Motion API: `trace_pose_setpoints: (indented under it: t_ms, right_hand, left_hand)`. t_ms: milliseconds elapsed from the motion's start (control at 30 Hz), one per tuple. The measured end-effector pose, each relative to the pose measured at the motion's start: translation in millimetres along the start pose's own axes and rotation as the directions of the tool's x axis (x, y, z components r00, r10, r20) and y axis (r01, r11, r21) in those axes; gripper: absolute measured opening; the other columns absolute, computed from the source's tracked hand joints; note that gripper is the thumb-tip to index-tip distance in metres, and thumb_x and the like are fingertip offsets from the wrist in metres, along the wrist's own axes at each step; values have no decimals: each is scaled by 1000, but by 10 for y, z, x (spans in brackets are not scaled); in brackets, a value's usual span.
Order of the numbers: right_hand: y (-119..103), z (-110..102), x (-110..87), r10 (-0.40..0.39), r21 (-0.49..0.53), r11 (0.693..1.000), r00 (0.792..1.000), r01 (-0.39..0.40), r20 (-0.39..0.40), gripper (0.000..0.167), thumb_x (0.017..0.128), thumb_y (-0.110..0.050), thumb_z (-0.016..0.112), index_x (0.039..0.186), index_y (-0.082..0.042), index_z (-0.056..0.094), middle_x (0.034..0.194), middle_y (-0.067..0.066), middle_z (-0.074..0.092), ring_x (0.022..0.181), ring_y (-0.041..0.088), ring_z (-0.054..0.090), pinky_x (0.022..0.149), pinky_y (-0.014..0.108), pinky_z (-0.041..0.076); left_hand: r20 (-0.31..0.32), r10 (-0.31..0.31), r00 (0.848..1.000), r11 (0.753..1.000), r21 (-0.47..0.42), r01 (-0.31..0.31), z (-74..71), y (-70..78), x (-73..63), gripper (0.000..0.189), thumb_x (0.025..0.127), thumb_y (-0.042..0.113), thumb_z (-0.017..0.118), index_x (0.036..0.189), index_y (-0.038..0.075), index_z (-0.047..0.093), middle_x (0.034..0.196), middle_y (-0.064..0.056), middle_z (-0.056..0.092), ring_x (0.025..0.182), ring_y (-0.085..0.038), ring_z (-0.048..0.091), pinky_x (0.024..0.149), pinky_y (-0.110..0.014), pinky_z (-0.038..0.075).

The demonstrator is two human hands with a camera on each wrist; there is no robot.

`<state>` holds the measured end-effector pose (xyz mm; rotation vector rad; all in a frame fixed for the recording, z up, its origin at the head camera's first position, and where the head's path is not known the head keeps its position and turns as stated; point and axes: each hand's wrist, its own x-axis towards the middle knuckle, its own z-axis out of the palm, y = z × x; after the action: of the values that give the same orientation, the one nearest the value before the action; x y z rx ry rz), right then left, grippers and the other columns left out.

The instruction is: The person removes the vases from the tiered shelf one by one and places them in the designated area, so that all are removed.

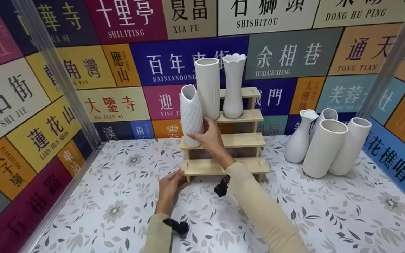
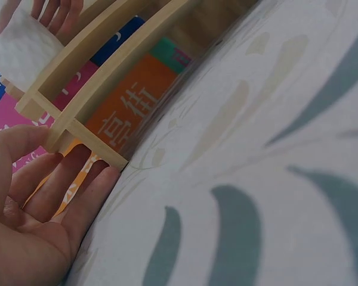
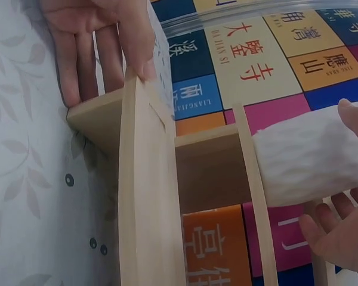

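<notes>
Your right hand (image 1: 211,136) grips the textured white vase (image 1: 191,114) around its lower half; below that grip, your left hand (image 1: 170,184) holds the wooden stand (image 1: 202,167) by its lowest step

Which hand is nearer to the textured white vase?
Right. The right hand grips the textured white vase; the left hand, lower down, touches the wooden stand.

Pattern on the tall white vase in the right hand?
Diamond-like facets on the vase; clearest in the head view.
</notes>
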<state>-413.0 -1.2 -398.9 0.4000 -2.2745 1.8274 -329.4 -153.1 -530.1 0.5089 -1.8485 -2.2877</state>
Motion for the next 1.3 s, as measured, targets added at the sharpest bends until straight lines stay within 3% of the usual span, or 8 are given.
trace_pose_setpoints:
  t_ms: [333, 533, 767, 1067, 1300]
  right_hand:
    - [-59, 77, 51, 61, -82, 995, 998, -61, -7, 87, 81, -29, 85, 149, -5, 38, 150, 13, 44, 141, 27, 43, 123, 40, 37]
    - [-63, 90, 63, 8, -114, 993, 997, -16, -72, 83, 77, -30, 87, 144, -5, 45, 143, 13, 51, 134, 27, 49, 118, 40, 43]
    - [-21, 76, -56, -57, -132, 991, 987, 37, -150, 78, 72, -32, 90, 136, -6, 53, 132, 11, 59, 123, 25, 56, 109, 40, 50]
    - [-104, -217, -280, -121, -49, 992, 975, 114, -185, 80, 67, -24, 93, 134, -5, 55, 124, 14, 62, 111, 27, 61, 95, 39, 57]
    - [-153, -561, -561, -3, 41, 999, 991, 9, -136, 78, 73, -26, 90, 139, -9, 52, 127, 13, 61, 115, 27, 60, 91, 37, 60]
  left_hand:
    - [-2, -20, 1000, 1000, -1, 20, -10, 10, 4, 45, 94, 23, 71, 133, 2, 62, 122, -23, 70, 106, -30, 73, 88, -34, 63]
    - [10, -22, 1000, 999, -28, 22, -6, 25, 11, 45, 94, 22, 71, 133, 3, 62, 122, -23, 70, 107, -30, 72, 89, -33, 63]
    - [11, -26, 1000, 999, -30, 26, -13, 11, -8, 45, 94, 22, 71, 133, 1, 62, 123, -23, 70, 108, -30, 72, 88, -33, 63]
    - [-2, -14, 1000, 999, 32, 14, 3, 48, 15, 43, 96, 23, 68, 133, 3, 62, 124, -23, 69, 111, -31, 71, 89, -33, 63]
    - [14, -8, 1000, 999, 37, 7, -23, 18, 11, 43, 96, 24, 68, 133, 3, 62, 122, -21, 71, 107, -27, 72, 89, -32, 63]
